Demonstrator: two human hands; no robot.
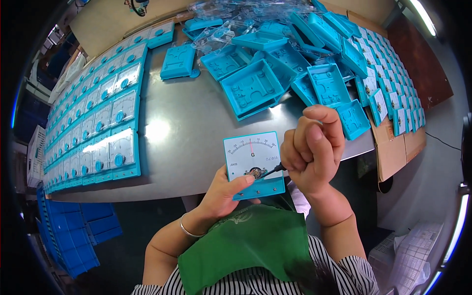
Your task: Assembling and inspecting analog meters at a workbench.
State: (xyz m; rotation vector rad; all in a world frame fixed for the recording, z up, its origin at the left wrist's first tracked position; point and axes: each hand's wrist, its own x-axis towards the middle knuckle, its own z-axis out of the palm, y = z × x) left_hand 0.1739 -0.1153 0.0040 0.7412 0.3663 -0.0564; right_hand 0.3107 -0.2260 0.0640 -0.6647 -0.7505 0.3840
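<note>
A galvanometer (251,156) with a white dial and blue base is in my left hand (222,192), over the table's near edge. My left thumb presses on its face beside the exposed coil mechanism (255,173); the other fingers are mostly behind the base. My right hand (314,152) is closed at the meter's right side, its index finger and thumb curled above. From its lower fingers a slim black tool (276,169) slants down to the mechanism. I cannot make out whether it is a screwdriver or tweezers. The red needle stands near the middle of the scale.
Rows of meters with clear covers and blue knobs (101,125) line the table (182,128) on the left. Blue cases (253,86) are heaped at the back, with clear plastic covers (231,32) behind. More dialled meters (393,83) stand on cardboard at right. Blue crates (69,236) are below left.
</note>
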